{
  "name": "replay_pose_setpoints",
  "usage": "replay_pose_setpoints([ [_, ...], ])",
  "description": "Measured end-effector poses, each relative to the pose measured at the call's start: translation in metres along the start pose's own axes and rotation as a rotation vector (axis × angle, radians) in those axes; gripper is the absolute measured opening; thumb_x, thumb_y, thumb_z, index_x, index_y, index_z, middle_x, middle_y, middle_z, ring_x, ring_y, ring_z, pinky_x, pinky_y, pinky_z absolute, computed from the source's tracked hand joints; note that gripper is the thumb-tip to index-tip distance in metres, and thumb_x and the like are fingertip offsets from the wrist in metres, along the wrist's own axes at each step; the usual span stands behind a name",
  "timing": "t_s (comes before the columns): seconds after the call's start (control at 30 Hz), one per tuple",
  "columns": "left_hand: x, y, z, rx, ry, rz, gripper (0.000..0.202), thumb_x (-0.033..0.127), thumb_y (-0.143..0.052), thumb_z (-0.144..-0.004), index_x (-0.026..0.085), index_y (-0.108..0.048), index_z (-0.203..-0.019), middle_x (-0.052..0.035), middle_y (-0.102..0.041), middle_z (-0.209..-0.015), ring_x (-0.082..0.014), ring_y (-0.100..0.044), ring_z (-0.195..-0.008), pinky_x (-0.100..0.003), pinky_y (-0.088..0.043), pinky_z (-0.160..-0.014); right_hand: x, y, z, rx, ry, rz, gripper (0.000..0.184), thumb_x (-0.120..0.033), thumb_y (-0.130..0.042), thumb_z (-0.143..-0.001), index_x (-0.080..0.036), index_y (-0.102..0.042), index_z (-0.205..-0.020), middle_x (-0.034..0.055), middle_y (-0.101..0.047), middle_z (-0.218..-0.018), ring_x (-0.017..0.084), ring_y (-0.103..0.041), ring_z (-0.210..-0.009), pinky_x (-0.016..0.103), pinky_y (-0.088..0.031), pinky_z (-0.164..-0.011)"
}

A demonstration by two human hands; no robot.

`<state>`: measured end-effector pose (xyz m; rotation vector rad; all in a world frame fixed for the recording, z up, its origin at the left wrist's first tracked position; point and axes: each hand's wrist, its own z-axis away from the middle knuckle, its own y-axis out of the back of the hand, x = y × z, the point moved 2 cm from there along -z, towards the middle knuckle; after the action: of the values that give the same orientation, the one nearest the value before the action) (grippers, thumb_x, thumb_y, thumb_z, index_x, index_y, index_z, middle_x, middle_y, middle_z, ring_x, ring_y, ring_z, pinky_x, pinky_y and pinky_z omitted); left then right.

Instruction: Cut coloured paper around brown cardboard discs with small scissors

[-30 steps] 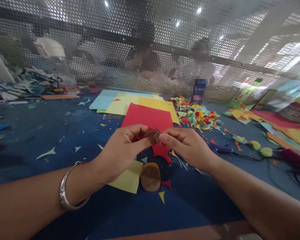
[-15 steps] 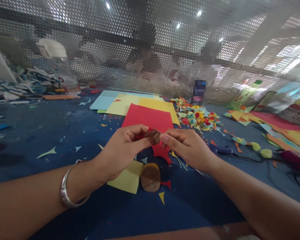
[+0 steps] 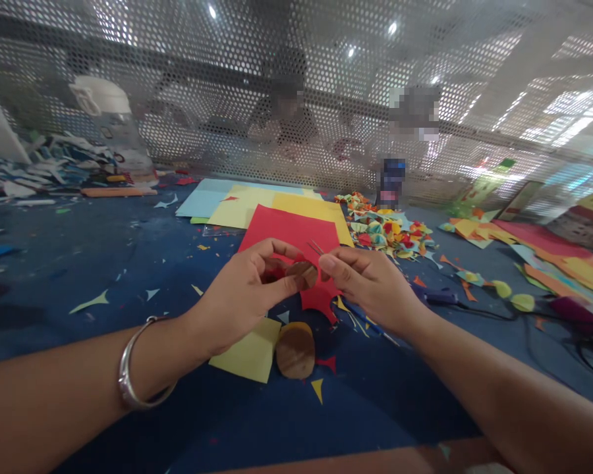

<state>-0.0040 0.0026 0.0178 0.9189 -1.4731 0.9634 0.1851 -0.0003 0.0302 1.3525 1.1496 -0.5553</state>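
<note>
My left hand (image 3: 254,280) pinches a small brown disc (image 3: 302,273) with red paper behind it; the fingers partly cover both. Close to its right, my right hand (image 3: 373,280) is closed on a thin two-pronged piece (image 3: 316,246), whose tips point up and left; its kind does not show clearly. A small gap lies between the hands. Below them, a round brown disc (image 3: 295,352) with a yellow rim lies beside a pale yellow sheet (image 3: 250,352). Beneath the fingers is a cut red paper scrap (image 3: 321,303) with curved edges.
Red (image 3: 291,224), yellow and blue sheets lie behind the hands. A heap of folded paper pieces (image 3: 390,230) is at back right. Right of the hands are a purple tool (image 3: 439,296) and cable. A bottle (image 3: 118,131) stands at back left, before a perforated screen (image 3: 202,85).
My right hand has moved slightly right, away from the brown disc in my left hand. The thin prongs now show between the hands.
</note>
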Motion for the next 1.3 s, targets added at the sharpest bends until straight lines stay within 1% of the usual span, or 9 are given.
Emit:
replay_pose_setpoints([
  [0.1,0.002,-0.001,0.001,-0.013,-0.010,-0.064,0.040,0.026,-0.084,-0.073,0.021,-0.058,-0.103,-0.0025,-0.077,-0.090,-0.0194,-0.071,-0.088,-0.029,-0.052,-0.075,-0.001,-0.001,0.001,0.007,0.007,-0.027,0.049,-0.064,-0.060,-0.090,-0.017,-0.060,-0.074,-0.0075,-0.033,-0.056,0.007,-0.027,-0.048,0.025,-0.019,-0.046],
  [0.27,0.001,-0.002,0.004,-0.056,0.008,-0.124,0.039,0.030,-0.081,-0.077,0.021,-0.055,-0.104,-0.0026,-0.075,-0.086,-0.0193,-0.069,-0.080,-0.028,-0.049,-0.066,-0.003,-0.004,0.001,-0.025,0.002,-0.029,0.040,-0.053,-0.073,-0.084,-0.015,-0.064,-0.077,-0.0027,-0.052,-0.066,0.010,-0.042,-0.060,0.024,-0.030,-0.053],
  [0.4,-0.001,0.000,0.003,-0.114,-0.006,-0.144,0.035,0.035,-0.079,-0.080,0.019,-0.057,-0.103,-0.0028,-0.072,-0.084,-0.0214,-0.068,-0.088,-0.030,-0.050,-0.072,-0.003,-0.005,0.001,-0.021,0.020,0.022,0.035,-0.048,-0.072,-0.086,-0.015,-0.065,-0.076,-0.0019,-0.057,-0.066,0.010,-0.044,-0.059,0.024,-0.031,-0.053],
  [0.5,-0.001,0.001,0.001,-0.118,0.005,-0.146,0.035,0.037,-0.080,-0.078,0.018,-0.060,-0.101,-0.0034,-0.072,-0.088,-0.0200,-0.067,-0.086,-0.031,-0.050,-0.074,-0.004,-0.006,0.001,-0.019,0.047,0.042,0.033,-0.045,-0.071,-0.088,-0.015,-0.065,-0.075,-0.0018,-0.059,-0.065,0.009,-0.044,-0.059,0.023,-0.032,-0.052],
  [0.73,-0.003,0.001,0.001,-0.036,0.073,-0.016,0.037,0.029,-0.089,-0.067,0.019,-0.066,-0.095,-0.0004,-0.072,-0.094,-0.0154,-0.064,-0.088,-0.027,-0.048,-0.078,-0.006,-0.006,0.002,0.032,0.066,0.006,0.036,-0.047,-0.072,-0.087,-0.015,-0.062,-0.073,-0.0037,-0.051,-0.062,0.008,-0.039,-0.057,0.022,-0.031,-0.050],
  [0.97,-0.010,-0.006,0.004,0.015,0.274,0.264,0.025,0.024,-0.089,-0.068,0.018,-0.070,-0.084,0.0023,-0.069,-0.085,-0.0085,-0.060,-0.078,-0.021,-0.044,-0.070,-0.009,-0.006,0.003,0.086,0.102,-0.022,0.037,-0.048,-0.072,-0.087,-0.015,-0.061,-0.074,-0.0044,-0.048,-0.063,0.008,-0.036,-0.056,0.022,-0.030,-0.050],
  [1.03,-0.010,-0.008,0.004,0.028,0.271,0.325,0.022,0.020,-0.088,-0.067,0.017,-0.071,-0.080,0.0020,-0.070,-0.083,-0.0092,-0.063,-0.079,-0.021,-0.046,-0.074,-0.011,-0.006,0.003,0.098,0.113,-0.012,0.038,-0.048,-0.072,-0.087,-0.016,-0.058,-0.071,-0.0056,-0.044,-0.061,0.008,-0.033,-0.055,0.022,-0.028,-0.049],
  [1.17,-0.007,-0.008,0.004,0.066,0.178,0.388,0.018,0.017,-0.089,-0.065,0.017,-0.072,-0.073,0.0018,-0.072,-0.076,-0.0096,-0.065,-0.075,-0.021,-0.049,-0.075,-0.011,-0.007,0.004,0.092,0.119,0.010,0.040,-0.049,-0.071,-0.088,-0.017,-0.055,-0.070,-0.0063,-0.039,-0.061,0.008,-0.031,-0.055,0.023,-0.026,-0.049],
  [1.3,-0.002,-0.005,0.001,0.070,0.123,0.373,0.017,0.019,-0.089,-0.066,0.017,-0.078,-0.079,-0.0002,-0.076,-0.080,-0.0108,-0.067,-0.077,-0.021,-0.052,-0.074,-0.006,-0.007,0.004,0.047,0.096,-0.030,0.044,-0.057,-0.064,-0.090,-0.017,-0.057,-0.073,-0.0067,-0.035,-0.060,0.007,-0.028,-0.053,0.023,-0.022,-0.046],
])
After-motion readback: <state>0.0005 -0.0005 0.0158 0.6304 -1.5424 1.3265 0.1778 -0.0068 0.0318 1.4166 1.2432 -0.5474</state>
